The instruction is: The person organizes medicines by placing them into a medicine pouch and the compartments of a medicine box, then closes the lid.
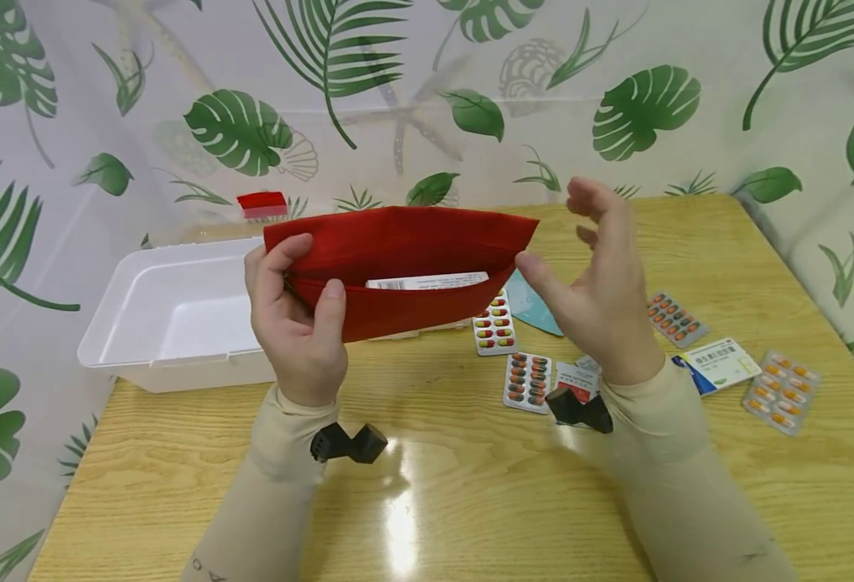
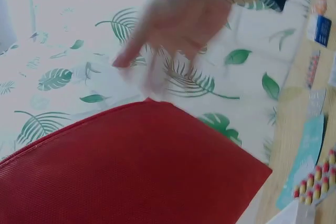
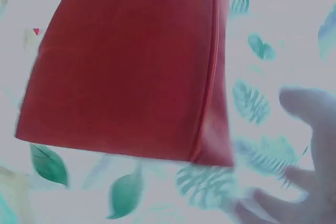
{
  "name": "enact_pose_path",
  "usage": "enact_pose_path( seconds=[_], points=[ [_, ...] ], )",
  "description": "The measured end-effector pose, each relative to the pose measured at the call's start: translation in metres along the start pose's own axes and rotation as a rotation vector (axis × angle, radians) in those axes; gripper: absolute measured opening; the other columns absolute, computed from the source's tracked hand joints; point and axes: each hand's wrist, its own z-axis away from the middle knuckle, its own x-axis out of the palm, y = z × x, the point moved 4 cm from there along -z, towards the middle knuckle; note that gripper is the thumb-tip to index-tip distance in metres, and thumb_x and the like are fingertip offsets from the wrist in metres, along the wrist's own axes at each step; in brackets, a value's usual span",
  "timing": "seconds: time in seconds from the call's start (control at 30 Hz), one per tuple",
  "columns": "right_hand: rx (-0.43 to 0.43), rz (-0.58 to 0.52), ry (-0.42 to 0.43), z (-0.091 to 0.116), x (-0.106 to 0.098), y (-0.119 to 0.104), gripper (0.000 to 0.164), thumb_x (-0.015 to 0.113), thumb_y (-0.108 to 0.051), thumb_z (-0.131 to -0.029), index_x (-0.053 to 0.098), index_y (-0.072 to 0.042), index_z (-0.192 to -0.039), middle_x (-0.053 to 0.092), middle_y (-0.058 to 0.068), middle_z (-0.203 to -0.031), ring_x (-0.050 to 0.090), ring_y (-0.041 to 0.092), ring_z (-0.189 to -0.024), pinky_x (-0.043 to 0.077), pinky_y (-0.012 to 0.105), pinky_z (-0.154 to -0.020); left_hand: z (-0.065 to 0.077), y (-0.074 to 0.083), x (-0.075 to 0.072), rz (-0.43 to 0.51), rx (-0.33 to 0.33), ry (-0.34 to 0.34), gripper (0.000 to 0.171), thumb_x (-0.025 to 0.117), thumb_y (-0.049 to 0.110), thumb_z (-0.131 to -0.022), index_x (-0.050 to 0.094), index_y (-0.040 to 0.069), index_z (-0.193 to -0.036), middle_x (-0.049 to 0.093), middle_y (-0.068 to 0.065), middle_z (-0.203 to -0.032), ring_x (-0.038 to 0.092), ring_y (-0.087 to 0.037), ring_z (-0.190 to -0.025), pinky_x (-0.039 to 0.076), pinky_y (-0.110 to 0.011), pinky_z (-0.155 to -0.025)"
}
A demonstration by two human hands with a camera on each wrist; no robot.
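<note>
A red fabric pouch (image 1: 427, 311) is held up above the table with its mouth gaping toward the head view. Inside lies a white box (image 1: 434, 281) with a barcode; the rest of it is hidden by the pouch's front. My left hand (image 1: 299, 331) grips the pouch's left end, thumb in front and fingers behind. Beside the right end, my right hand (image 1: 602, 291) is raised with spread, bent fingers and holds nothing; its thumb is close to the pouch's corner. In the left wrist view the right hand (image 2: 184, 19) is blurred above the pouch (image 2: 136, 171).
A white plastic bin (image 1: 187, 307) stands at the left. Blister packs of capsules (image 1: 527, 381) (image 1: 781, 392), a white-and-blue medicine box (image 1: 720, 364) and a light-blue packet (image 1: 532, 303) lie on the wooden table (image 1: 456, 485). A leaf-patterned cloth (image 1: 514, 145) hangs behind.
</note>
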Motion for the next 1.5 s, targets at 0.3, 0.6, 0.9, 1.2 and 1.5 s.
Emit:
enact_pose_path(
  seconds=[0.3, 0.6, 0.9, 1.2, 1.5],
  points=[
    [0.440, -0.530, -0.173, 0.003, 0.008, 0.045, 0.036, 0.060, -0.007, -0.094, 0.051, -0.003, -0.129, 0.060, 0.013, -0.119, 0.061, 0.026, -0.100, 0.055, 0.029, -0.079, 0.003, -0.017, 0.007, 0.133, -0.195, -0.188, 0.056, 0.054, 0.001, -0.085, 0.039, -0.006, -0.139, 0.044, -0.014, -0.127, 0.045, -0.035, -0.116, 0.045, -0.039, -0.093],
    [0.428, -0.817, 0.334, 0.000, -0.018, 0.048, 0.022, 0.049, -0.007, -0.098, 0.056, 0.003, -0.117, 0.055, 0.014, -0.118, 0.048, 0.026, -0.110, 0.036, 0.040, -0.088, 0.021, -0.059, 0.010, 0.006, -0.756, -0.519, 0.061, 0.073, 0.016, -0.085, 0.044, 0.008, -0.137, 0.059, -0.008, -0.124, 0.062, -0.025, -0.100, 0.056, -0.039, -0.076],
    [0.485, -0.739, 0.192, -0.009, -0.004, 0.046, 0.025, 0.048, -0.016, -0.101, 0.059, -0.002, -0.120, 0.056, 0.013, -0.119, 0.049, 0.027, -0.109, 0.037, 0.044, -0.089, 0.025, -0.066, -0.006, 0.003, -0.880, -0.453, 0.024, 0.069, 0.011, -0.089, 0.061, -0.001, -0.108, 0.067, -0.012, -0.104, 0.069, -0.024, -0.083, 0.057, -0.037, -0.072],
    [0.526, -0.888, 0.184, -0.005, 0.005, 0.031, 0.030, 0.040, -0.017, -0.103, 0.050, -0.006, -0.129, 0.047, 0.012, -0.130, 0.044, 0.028, -0.116, 0.037, 0.044, -0.090, 0.036, -0.061, 0.018, 0.660, -0.902, -0.238, 0.038, 0.067, 0.006, -0.089, 0.051, 0.009, -0.123, 0.061, -0.008, -0.113, 0.065, -0.023, -0.095, 0.054, -0.036, -0.082],
    [0.564, -0.431, -0.388, 0.006, -0.038, 0.051, 0.042, 0.052, -0.020, -0.100, 0.040, -0.007, -0.138, 0.052, 0.014, -0.130, 0.055, 0.026, -0.113, 0.051, 0.033, -0.086, 0.058, -0.066, 0.036, 0.610, -0.995, -0.246, 0.031, 0.057, -0.010, -0.089, 0.057, 0.012, -0.111, 0.061, -0.004, -0.110, 0.063, -0.022, -0.100, 0.054, -0.033, -0.083]
  ],
)
